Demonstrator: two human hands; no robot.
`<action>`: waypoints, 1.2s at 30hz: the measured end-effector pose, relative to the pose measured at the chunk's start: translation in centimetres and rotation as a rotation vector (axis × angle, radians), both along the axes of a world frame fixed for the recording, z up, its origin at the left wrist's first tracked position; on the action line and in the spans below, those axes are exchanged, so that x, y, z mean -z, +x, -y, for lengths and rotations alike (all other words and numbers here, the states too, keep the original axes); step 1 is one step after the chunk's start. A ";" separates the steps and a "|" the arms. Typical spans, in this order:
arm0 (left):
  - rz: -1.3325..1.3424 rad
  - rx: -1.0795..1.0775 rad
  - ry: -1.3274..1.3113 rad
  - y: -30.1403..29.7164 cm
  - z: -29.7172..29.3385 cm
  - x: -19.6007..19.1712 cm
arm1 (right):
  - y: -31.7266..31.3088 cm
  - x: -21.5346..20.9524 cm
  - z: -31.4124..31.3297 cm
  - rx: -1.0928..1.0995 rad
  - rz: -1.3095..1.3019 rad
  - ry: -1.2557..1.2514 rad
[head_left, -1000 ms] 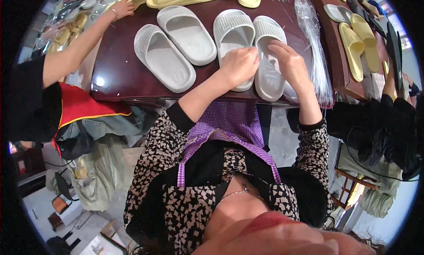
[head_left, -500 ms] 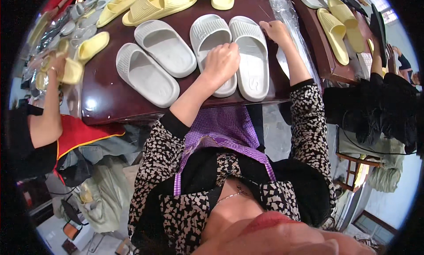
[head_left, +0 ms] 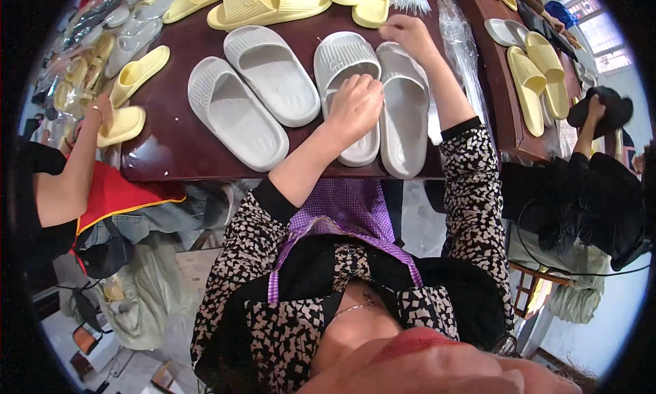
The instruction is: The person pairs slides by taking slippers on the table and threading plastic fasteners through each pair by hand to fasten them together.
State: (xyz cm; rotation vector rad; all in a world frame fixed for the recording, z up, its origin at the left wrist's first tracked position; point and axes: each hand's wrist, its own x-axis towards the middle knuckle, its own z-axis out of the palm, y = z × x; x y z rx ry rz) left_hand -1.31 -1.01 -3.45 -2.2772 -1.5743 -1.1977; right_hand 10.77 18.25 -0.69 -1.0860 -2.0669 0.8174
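Your glossy dark-red table stands over a pale floor, yellow slippers along its far side, and a co-worker is at your left. Faint insole marks on the four grey slippers are too small to read. These lie before you, ribbed straps away from you. Your left hand curls over the third from left; your right hand, fingers bent, is by the fourth's toe. Whether either grips anything, you cannot tell.

Both arms are extending forward, elbows bending.
Left hand is sitting knuckles up, fingers curling under, left forearm slanting inward; right hand is staying farther out, bending leftward at the wrist.
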 end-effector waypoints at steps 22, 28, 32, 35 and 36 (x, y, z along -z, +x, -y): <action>0.049 0.172 -0.001 2.2 -0.8 0.3 | -4.5 -0.1 0.5 -0.436 0.061 -0.551; 0.022 0.156 0.010 1.9 -1.1 -0.2 | -5.0 -0.4 0.3 -0.425 0.017 -0.588; 0.010 0.141 0.024 1.5 -1.0 -0.7 | -5.5 -1.1 0.4 -0.347 0.040 -0.507; -0.006 0.114 0.008 1.4 -0.4 -1.0 | -5.2 -1.4 0.6 -0.260 0.006 -0.457; 0.056 0.121 0.007 1.3 -0.1 -1.3 | -5.1 -1.7 0.7 -0.262 0.008 -0.454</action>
